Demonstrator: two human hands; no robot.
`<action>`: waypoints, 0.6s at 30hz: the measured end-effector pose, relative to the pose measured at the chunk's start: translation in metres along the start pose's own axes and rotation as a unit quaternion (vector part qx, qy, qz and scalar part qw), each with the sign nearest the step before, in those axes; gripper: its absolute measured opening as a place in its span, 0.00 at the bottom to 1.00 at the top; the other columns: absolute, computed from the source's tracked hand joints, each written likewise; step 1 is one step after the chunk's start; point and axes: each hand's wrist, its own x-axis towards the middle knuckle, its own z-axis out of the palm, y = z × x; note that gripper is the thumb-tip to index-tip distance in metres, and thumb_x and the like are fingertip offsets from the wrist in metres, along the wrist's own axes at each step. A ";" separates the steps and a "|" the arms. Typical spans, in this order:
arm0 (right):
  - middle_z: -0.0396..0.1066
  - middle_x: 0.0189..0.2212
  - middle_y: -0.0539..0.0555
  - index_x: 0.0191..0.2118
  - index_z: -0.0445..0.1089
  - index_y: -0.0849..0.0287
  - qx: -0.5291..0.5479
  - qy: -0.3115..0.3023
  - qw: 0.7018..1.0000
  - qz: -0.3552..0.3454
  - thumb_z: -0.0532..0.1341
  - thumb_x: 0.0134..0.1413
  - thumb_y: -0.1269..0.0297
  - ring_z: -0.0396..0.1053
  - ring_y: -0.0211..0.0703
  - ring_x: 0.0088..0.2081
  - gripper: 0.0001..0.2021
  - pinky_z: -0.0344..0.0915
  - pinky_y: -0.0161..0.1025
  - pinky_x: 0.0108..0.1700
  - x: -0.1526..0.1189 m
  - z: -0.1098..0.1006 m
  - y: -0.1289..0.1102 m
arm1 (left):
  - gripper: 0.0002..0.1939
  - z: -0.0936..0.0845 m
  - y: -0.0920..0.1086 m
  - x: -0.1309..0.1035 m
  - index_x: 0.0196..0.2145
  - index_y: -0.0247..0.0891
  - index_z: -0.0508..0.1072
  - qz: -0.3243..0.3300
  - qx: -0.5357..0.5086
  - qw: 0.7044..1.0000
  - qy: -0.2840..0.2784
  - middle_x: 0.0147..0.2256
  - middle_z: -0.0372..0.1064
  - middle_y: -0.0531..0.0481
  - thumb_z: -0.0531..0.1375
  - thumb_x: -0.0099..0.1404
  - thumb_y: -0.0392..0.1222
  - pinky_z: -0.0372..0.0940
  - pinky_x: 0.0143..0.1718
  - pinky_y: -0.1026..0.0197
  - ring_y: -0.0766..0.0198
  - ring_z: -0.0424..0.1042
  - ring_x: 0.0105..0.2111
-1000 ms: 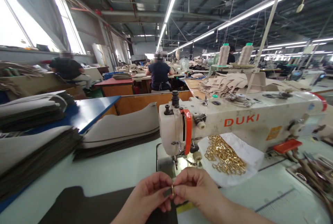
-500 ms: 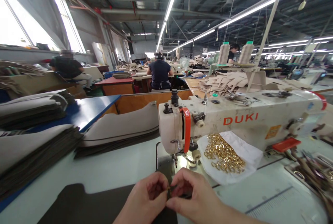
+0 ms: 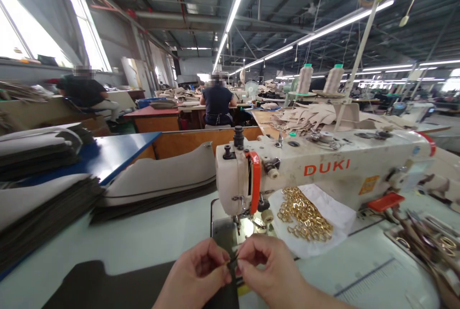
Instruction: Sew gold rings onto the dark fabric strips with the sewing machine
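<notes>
My left hand [image 3: 197,273] and my right hand [image 3: 269,268] are close together in front of the sewing machine [image 3: 323,163]. Both pinch a small dark strip [image 3: 233,258], mostly hidden by the fingertips. A tiny gold glint shows at the left fingertips, too small to make out. Beneath my hands lies a flat dark fabric piece [image 3: 129,282], one end reaching toward the needle area. To the right of the machine's head, gold metal rings [image 3: 305,215] are heaped on a white sheet [image 3: 341,201].
Stacks of grey-topped cut pieces [image 3: 161,175] lie on the left, beside a blue table [image 3: 122,148]. At right, a tray holds brown straps [image 3: 427,246] and rings. Thread cones [image 3: 305,79] stand behind the machine. A person [image 3: 217,100] sits ahead, another [image 3: 84,91] at far left.
My fingertips have drawn slightly apart, and more of the dark strip shows between them. The gold bit seen between them earlier is less visible. The camera view has shifted slightly.
</notes>
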 end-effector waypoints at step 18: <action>0.72 0.24 0.49 0.27 0.69 0.58 -0.009 -0.012 0.998 -0.055 0.58 0.44 0.72 0.70 0.38 0.26 0.04 0.64 0.30 0.29 0.001 0.000 0.008 | 0.03 -0.013 -0.014 0.001 0.27 0.40 0.70 0.101 0.193 0.976 -0.006 0.24 0.69 0.55 0.62 0.54 0.40 0.67 0.30 0.65 0.64 0.70 0.26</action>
